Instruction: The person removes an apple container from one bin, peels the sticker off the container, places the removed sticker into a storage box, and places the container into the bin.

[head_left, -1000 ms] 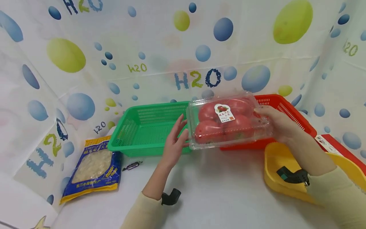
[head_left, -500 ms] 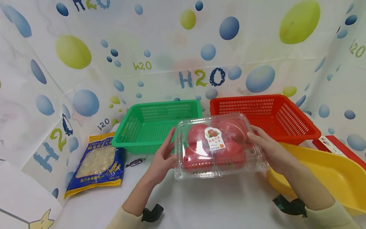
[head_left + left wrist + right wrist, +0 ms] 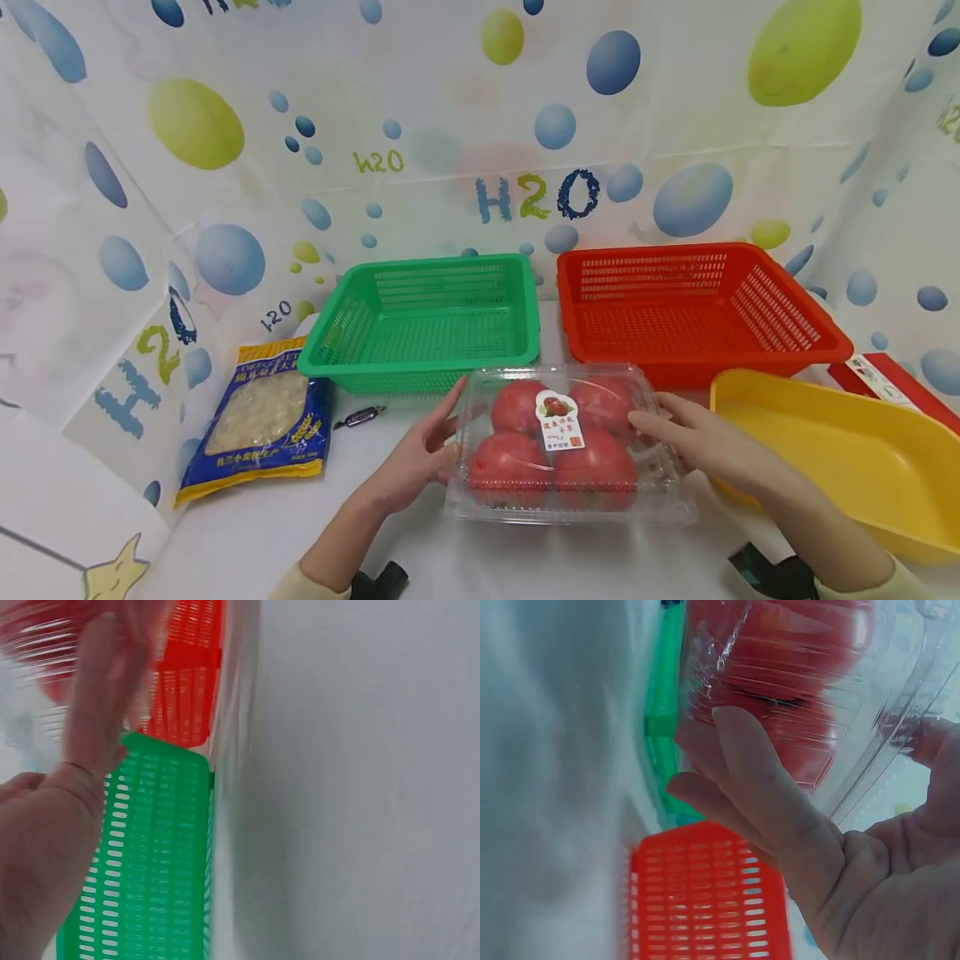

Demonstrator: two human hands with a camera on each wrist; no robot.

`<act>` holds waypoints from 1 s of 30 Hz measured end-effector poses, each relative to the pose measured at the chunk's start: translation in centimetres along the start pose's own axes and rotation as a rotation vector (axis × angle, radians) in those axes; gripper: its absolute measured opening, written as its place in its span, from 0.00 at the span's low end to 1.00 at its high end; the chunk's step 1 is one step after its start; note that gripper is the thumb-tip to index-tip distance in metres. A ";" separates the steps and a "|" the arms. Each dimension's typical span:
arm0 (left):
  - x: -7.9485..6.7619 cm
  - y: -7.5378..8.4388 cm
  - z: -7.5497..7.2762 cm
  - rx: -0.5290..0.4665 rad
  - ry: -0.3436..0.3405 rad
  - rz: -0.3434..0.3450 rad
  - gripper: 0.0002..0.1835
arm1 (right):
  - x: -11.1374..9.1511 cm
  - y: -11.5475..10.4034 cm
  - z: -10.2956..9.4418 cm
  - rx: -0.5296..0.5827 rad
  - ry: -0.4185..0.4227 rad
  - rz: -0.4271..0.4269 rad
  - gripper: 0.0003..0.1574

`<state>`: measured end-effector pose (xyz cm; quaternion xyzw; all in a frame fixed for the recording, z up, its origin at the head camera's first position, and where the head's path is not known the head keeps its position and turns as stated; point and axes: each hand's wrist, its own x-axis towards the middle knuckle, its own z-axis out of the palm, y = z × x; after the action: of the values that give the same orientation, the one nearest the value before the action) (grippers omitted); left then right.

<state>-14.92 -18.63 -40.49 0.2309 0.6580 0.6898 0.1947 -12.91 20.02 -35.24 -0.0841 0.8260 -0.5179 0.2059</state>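
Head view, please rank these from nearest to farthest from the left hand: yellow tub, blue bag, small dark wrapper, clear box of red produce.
From the left hand:
1. Clear box, right beside it, on its right.
2. Small dark wrapper, just to its left.
3. Blue bag, farther left.
4. Yellow tub, far right, beyond the box.

A clear plastic box (image 3: 555, 512), top up and roughly level, lies between the left-hand fingers (image 3: 444, 407) and the right-hand fingers (image 3: 757, 769). Four round red fruits (image 3: 596, 468) sit in two rows inside, beneath a printed white label (image 3: 559, 421).
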 end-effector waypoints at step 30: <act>0.8 -3.2 -0.9 0.102 -0.060 -0.008 0.52 | 2.9 2.9 1.8 -0.135 0.147 -0.038 0.47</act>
<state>-16.19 -18.73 -43.68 0.2585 0.6871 0.6474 0.2048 -14.55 18.79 -39.25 -0.0750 0.8701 -0.4697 0.1289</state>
